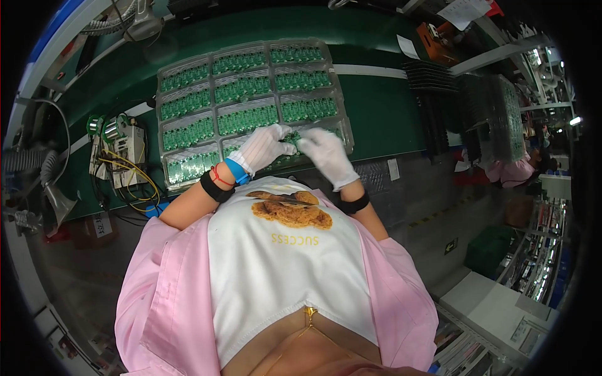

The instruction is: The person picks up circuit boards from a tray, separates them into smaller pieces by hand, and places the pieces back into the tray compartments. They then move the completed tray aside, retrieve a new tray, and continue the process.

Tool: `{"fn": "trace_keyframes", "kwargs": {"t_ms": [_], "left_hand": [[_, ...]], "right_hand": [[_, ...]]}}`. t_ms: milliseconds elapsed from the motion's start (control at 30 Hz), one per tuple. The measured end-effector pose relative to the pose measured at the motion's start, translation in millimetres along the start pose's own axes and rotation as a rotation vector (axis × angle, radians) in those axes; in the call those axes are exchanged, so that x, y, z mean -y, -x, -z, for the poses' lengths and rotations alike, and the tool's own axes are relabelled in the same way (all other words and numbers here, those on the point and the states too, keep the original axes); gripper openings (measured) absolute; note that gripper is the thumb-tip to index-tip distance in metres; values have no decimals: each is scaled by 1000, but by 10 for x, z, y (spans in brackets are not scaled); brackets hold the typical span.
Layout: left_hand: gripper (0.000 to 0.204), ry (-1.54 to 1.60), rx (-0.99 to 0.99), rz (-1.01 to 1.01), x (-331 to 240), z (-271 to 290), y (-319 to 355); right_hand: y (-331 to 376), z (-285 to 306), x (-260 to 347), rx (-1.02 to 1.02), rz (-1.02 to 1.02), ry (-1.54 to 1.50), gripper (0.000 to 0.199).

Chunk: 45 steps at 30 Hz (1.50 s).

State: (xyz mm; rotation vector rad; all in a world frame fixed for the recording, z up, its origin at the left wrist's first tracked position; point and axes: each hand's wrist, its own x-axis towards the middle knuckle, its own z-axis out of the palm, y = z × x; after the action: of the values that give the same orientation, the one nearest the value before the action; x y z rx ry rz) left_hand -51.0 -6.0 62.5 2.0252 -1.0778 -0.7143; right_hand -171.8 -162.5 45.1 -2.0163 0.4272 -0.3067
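A clear plastic tray [214, 113] with several compartments lies on the green bench, its compartments filled with rows of small green circuit boards [246, 118]. Over the tray's near side, my left hand [266, 148] in a white glove has its fingers bent around a small green circuit board [293, 136]. My right hand [326, 155], also gloved, comes in from the other side with its fingers curled together close to that board. Whatever its fingertips pinch is too small to make out. Part of the near row of compartments is hidden beneath both hands.
Left of the tray stands a grey device [128, 150] with solder reels and yellow cables. A bent hose with a funnel [58, 197] is at the far left. Black stacked trays [429, 78] stand at the back right. Another person in pink [515, 170] is farther right.
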Motion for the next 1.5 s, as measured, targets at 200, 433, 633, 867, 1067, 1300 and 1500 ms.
{"fn": "trace_keyframes", "kwargs": {"t_ms": [200,433,633,867,1067,1300,1500], "left_hand": [[42,-9,24,-82,-86,-75,-47],[21,575,179,-115,-46,-348,-203],[13,332,221,-247,-198,-292,-288],[13,-65,-239,32,-167,128,112],[11,-158,-415,61,11,92,709],[10,359,-489,324,229,235,1128],[24,366,-374,242,478,257,1421]], "right_hand": [[33,96,-186,47,747,599,16],[136,471,-279,57,894,440,17],[45,712,-461,124,579,300,15],[-252,576,-1420,50,-87,628,16],[-166,376,-1181,-194,-230,577,28],[689,615,-1573,-696,-328,383,28],[2792,296,-2408,-1036,-1417,-221,27]]}}
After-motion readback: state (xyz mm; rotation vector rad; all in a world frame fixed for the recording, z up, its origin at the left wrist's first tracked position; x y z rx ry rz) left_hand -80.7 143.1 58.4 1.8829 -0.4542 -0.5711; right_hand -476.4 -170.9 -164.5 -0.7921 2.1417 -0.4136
